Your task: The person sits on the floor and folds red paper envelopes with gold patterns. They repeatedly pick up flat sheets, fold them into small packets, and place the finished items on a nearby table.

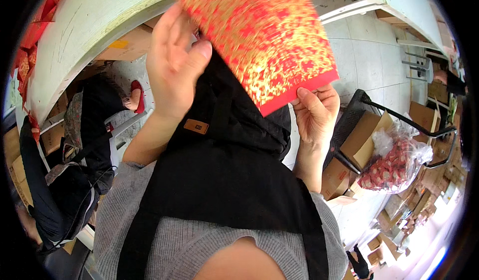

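Head view, right hand (317, 108): thumb and fingers pinch the plain red border along the lower edge of a red-and-gold sheet (264, 40), between its two lower corners.
Left hand (172, 65): half-open at the sheet's left edge, thumb apart from the fingers; whether the hidden fingertips touch it, I cannot tell.
Sheet: raised and tilted across the table's near edge (its pattern is blurred).
Handling: probably best pinched lightly by the border, with the left fingers steadying the side edge so it neither creases nor swings.
Black apron (224, 180): below the sheet.
White table (95, 18): red pieces (30, 60) at its far-left side; the sheet hides the middle of its near edge.
Left floor: a red shoe (137, 96) on someone's foot.
Right floor: trolley handle (406, 119), open carton (366, 138) and clear bag of red items (391, 165) crowd that side.
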### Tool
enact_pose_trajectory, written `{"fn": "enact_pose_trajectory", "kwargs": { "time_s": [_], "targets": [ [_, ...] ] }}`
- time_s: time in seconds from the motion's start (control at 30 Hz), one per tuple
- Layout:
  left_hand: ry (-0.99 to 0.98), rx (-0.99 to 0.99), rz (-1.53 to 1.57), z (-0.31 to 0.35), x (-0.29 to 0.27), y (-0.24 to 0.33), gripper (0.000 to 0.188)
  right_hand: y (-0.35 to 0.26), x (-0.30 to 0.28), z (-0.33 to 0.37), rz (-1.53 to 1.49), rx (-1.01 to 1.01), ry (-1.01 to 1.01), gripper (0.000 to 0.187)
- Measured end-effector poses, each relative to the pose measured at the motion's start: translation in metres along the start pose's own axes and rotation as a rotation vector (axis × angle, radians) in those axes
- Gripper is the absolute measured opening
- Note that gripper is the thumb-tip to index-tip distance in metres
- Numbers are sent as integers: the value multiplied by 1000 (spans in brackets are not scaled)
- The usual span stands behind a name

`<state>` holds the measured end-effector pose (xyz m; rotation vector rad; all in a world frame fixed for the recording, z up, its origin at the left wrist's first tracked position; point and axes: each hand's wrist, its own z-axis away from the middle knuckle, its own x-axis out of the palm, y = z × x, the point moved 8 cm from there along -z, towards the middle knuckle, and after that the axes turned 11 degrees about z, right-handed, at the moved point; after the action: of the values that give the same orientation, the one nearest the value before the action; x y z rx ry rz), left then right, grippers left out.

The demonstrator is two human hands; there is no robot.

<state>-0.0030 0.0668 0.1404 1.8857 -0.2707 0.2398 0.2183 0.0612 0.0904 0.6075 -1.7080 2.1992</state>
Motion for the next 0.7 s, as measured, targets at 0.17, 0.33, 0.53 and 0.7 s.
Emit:
{"fn": "enact_pose_trajectory", "kwargs": {
  "time_s": [0.17, 0.33, 0.53, 0.7],
  "targets": [
    [270, -307, 499, 4, -10, -42, 34, 21, -1, -1, 33, 146, -87, 26],
    [289, -113, 283, 3, 0, -30, 25, 30, -17, -8, 145, 97, -64, 28],
    [229, 34, -41, 12, 13, -17, 22, 43, -29, -20, 106, 72, -40, 24],
    [251, -48, 233, -16, -22, -35, 26, 19, -53, -7, 255, 77, -227, 6]
  ]
}}
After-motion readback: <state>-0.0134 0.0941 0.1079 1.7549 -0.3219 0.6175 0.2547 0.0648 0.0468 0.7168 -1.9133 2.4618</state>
